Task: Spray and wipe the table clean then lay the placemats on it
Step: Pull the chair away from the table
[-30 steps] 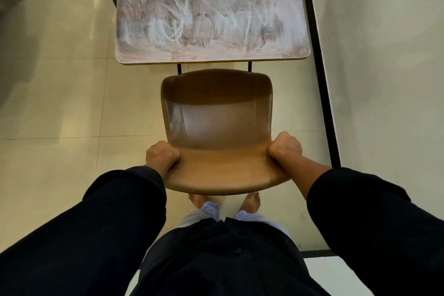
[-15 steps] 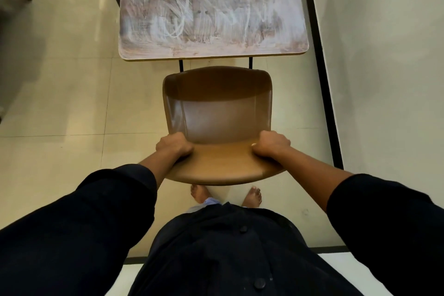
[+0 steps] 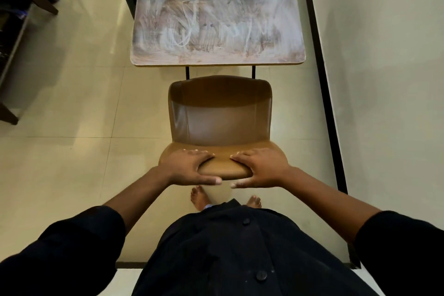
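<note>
Left hand [image 3: 189,167] and right hand [image 3: 260,168] both clasp the top edge of the brown chair [image 3: 221,122] back, fingers spread flat over the front, thumbs hooked behind. The chair stands just short of the desk [image 3: 217,12], whose top is smeared with whitish streaks. No spray, cloth or placemats in view. Judged step: shifting the chair for access. Keep pull even on both sides, legs low, bare feet [image 3: 199,197] away from them. Wiping appears unfinished.
</note>
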Motion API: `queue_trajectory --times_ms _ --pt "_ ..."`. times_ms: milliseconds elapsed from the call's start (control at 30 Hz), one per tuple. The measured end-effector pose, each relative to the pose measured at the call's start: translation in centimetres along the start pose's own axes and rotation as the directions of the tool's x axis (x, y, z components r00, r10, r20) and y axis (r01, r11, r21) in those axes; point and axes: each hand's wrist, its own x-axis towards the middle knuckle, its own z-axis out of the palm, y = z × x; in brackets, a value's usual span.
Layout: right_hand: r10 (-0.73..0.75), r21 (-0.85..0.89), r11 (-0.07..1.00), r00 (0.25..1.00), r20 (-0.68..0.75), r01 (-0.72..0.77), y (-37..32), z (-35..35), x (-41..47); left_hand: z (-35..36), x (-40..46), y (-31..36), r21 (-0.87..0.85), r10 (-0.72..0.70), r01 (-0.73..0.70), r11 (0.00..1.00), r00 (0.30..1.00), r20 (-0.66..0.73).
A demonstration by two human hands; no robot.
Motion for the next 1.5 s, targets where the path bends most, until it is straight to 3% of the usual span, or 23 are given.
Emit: queue_trajectory --times_ms 100,267,1133,1233,1367,1433,1500 --pt "0.017 -0.154 0.988 0.997 -0.077 -0.029 -0.2 0.8 0.0 0.1 -0.5 -1.0 0.126 -0.015 0.011 0.992 0.999 0.032" --pt "-0.023 -0.18 0.984 0.993 -0.118 0.001 -0.4 1.2 0.0 0.6 -0.4 -0.2 0.213 -0.075 0.065 0.975 0.996 0.038" --pt "0.023 -0.08 0.996 0.99 -0.139 -0.034 0.5 1.7 0.0 0.7 0.0 0.5 0.17 -0.064 0.05 0.984 0.995 0.078" --pt "0.029 0.048 0.998 0.997 -0.065 -0.026 0.7 1.2 0.3 -0.1 -0.3 0.5 0.081 0.01 -0.016 0.997 0.997 0.079" --pt "0.038 0.224 0.973 0.998 0.048 -0.048 0.7 -0.2 0.1 -1.4 -0.3 0.2 -0.209 0.124 -0.113 0.971 0.991 0.04" --pt "0.052 0.42 0.906 0.998 0.024 -0.057 0.7 -0.8 -0.4 -2.1 -0.3 0.5 -0.426 0.16 -0.15 0.892 0.987 -0.013" --pt "0.115 0.644 0.763 0.992 -0.047 -0.058 0.7 -1.3 -0.9 -3.0 -0.1 0.9 -0.549 0.167 -0.175 0.817 0.984 -0.065"
